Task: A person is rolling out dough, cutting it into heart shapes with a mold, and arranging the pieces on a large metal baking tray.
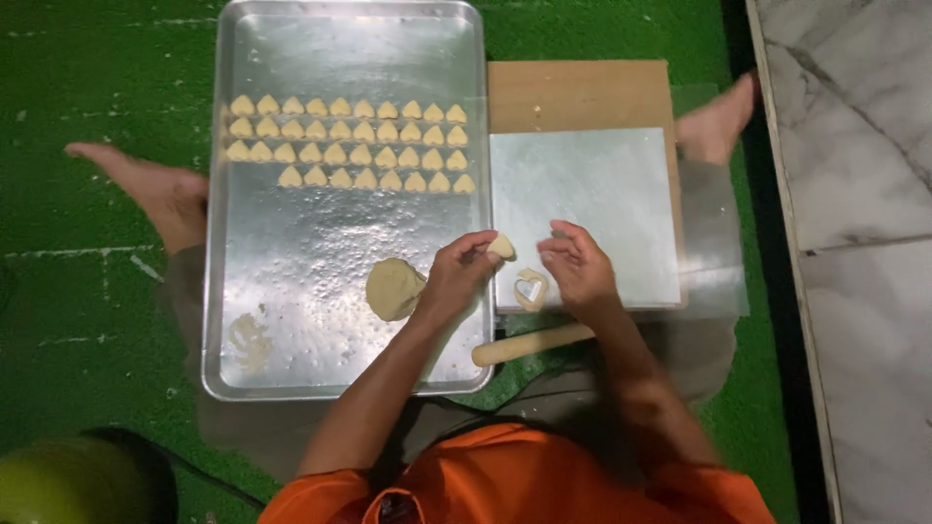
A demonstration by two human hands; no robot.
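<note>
The left hand (456, 272) pinched a soft dough heart (502, 246) that hard squeezing could dent, while the right hand (580, 264) hovered half-open just beside it.

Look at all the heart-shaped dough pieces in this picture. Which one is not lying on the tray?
The dough piece pinched in the left hand, raised beside the tray; the others lie in rows on it.

38 cookies (349, 143), 1 tray (291, 374), 2 hands (456, 272)
</note>
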